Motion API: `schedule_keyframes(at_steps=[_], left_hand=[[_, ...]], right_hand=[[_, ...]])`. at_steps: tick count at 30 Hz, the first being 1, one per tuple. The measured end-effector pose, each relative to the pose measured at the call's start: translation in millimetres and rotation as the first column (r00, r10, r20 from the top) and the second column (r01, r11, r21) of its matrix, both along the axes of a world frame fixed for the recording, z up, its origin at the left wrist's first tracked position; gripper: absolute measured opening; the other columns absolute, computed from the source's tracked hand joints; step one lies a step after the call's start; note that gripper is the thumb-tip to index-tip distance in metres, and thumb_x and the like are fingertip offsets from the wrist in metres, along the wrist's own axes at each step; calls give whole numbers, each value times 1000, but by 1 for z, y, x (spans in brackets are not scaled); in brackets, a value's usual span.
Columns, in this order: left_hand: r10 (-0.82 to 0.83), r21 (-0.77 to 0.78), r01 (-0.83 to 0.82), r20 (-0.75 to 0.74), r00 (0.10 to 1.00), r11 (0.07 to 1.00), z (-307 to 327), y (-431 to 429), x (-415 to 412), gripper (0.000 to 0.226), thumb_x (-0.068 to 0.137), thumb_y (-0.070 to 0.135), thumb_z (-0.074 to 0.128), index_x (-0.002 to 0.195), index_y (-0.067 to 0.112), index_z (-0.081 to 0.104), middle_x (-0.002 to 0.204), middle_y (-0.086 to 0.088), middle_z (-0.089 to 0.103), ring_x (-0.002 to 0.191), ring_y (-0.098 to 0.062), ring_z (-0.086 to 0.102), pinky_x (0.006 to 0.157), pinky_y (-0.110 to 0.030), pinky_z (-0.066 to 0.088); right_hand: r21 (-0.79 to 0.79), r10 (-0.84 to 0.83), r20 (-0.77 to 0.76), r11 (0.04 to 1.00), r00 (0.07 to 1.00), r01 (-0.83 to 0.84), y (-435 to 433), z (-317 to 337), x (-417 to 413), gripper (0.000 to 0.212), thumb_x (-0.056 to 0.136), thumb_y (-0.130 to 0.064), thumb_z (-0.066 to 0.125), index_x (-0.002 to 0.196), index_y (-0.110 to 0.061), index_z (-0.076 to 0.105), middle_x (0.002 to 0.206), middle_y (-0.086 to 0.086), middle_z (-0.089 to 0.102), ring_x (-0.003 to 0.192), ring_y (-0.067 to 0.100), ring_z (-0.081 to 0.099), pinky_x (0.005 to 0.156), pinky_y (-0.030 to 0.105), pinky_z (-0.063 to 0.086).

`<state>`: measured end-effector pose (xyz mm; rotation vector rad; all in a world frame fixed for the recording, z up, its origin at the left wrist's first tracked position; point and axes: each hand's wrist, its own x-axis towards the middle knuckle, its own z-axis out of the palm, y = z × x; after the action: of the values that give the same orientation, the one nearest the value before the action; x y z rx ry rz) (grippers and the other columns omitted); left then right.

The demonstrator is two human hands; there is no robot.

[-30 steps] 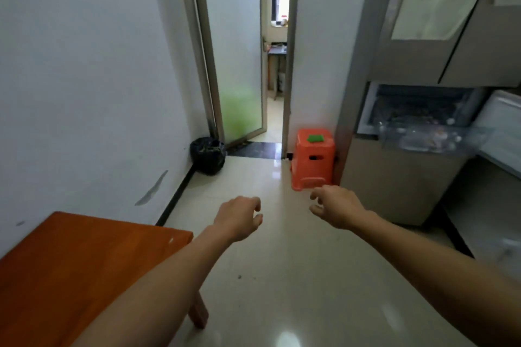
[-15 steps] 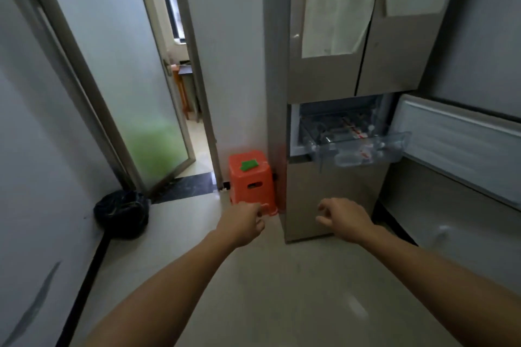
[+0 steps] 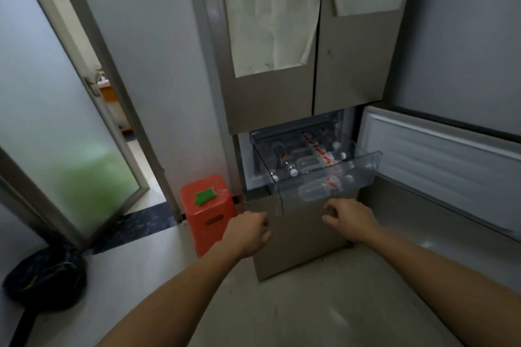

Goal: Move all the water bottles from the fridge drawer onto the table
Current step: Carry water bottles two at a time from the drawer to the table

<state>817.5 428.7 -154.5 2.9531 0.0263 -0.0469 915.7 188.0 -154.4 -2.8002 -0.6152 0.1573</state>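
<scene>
Because we have stepped closer than half a second ago, the fridge (image 3: pixel 270 110) fills more of the view and its clear drawer (image 3: pixel 366 175) stands pulled out just above our hands. Left of the drawer and lower, the orange stool (image 3: pixel 208 222) looms larger too, and the black bag (image 3: pixel 45 279) has slid far down to the left of the drawer. The water bottles (image 3: pixel 318 189) lie on their sides inside the drawer, as before. Our left hand (image 3: pixel 248 234) hangs below the drawer's left corner, fingers loosely curled on nothing; our right hand (image 3: pixel 349 222) hovers just under the drawer's front, fingers half bent, also empty, neither touching it. The open door (image 3: pixel 439 166) right of the drawer runs off the edge. Through the drawer's blurred plastic we cannot count the water bottles; only white caps and red labels show.
</scene>
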Motion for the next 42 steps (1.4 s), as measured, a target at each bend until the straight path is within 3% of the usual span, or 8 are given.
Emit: schedule_keyframes(at_steps=[8, 13, 21, 26, 31, 35, 39, 42], left_hand=[[123, -85, -126, -42, 992, 988, -17, 22, 116, 17, 86, 36, 53, 97, 24, 58, 99, -2, 68, 93, -27, 64, 76, -39, 53], [139, -107, -145, -65, 988, 984, -36, 51, 172, 17, 87, 36, 52, 97, 23, 58, 101, -4, 68, 94, -27, 64, 79, -41, 53], [161, -143, -173, -94, 983, 975, -58, 113, 252, 20, 87, 38, 52, 97, 22, 57, 98, -6, 67, 90, -26, 64, 78, -40, 54], [218, -156, -239, -139, 966, 958, -67, 133, 265, 20, 90, 35, 53, 101, 20, 59, 96, -4, 67, 89, -23, 64, 80, -41, 54], [361, -201, -392, -177, 916, 898, -73, 141, 259, 12, 89, 33, 55, 92, 23, 60, 88, 1, 66, 79, -18, 64, 75, -36, 55], [460, -144, -488, -190, 867, 861, -74, 129, 245, 16, 89, 34, 54, 98, 22, 61, 92, -4, 68, 82, -23, 64, 75, -37, 55], [529, -135, -556, -192, 827, 820, -71, 111, 242, 17, 89, 36, 55, 99, 24, 61, 90, -3, 69, 80, -22, 64, 75, -36, 55], [553, -149, -570, -143, 821, 808, -62, 91, 253, 16, 90, 36, 55, 96, 22, 62, 90, -1, 68, 80, -20, 63, 73, -35, 55]], right_hand=[[107, 57, -88, 993, 994, -47, 47, -5, 146, 36, 90, -35, 60, 122, -20, 60, 102, 1, 67, 93, 17, 62, 84, 36, 52], [138, 89, -119, 988, 989, -72, 96, -26, 208, 33, 90, -36, 61, 120, -24, 60, 93, -1, 66, 83, 15, 62, 77, 36, 54], [183, -24, -311, 979, 950, 85, 183, -58, 301, 37, 86, -37, 68, 114, -15, 61, 107, 10, 66, 96, 27, 61, 79, 32, 48], [201, -82, -474, 959, 877, 198, 225, -91, 332, 62, 82, -58, 64, 117, -7, 60, 116, 13, 64, 103, 32, 61, 84, 34, 49], [237, -82, -598, 932, 797, 274, 258, -115, 360, 64, 88, -49, 62, 134, -6, 46, 116, 14, 59, 95, 29, 59, 84, 35, 49], [238, -81, -611, 930, 787, 280, 270, -116, 370, 68, 89, -50, 57, 139, -7, 41, 132, 17, 55, 112, 35, 56, 92, 38, 47], [271, -33, -674, 918, 738, 289, 252, -119, 380, 73, 81, -62, 60, 130, -11, 48, 115, 12, 62, 92, 28, 62, 82, 35, 50], [306, -23, -711, 890, 703, 338, 216, -120, 385, 75, 73, -61, 70, 128, -12, 56, 124, 11, 62, 108, 30, 60, 91, 37, 49]])
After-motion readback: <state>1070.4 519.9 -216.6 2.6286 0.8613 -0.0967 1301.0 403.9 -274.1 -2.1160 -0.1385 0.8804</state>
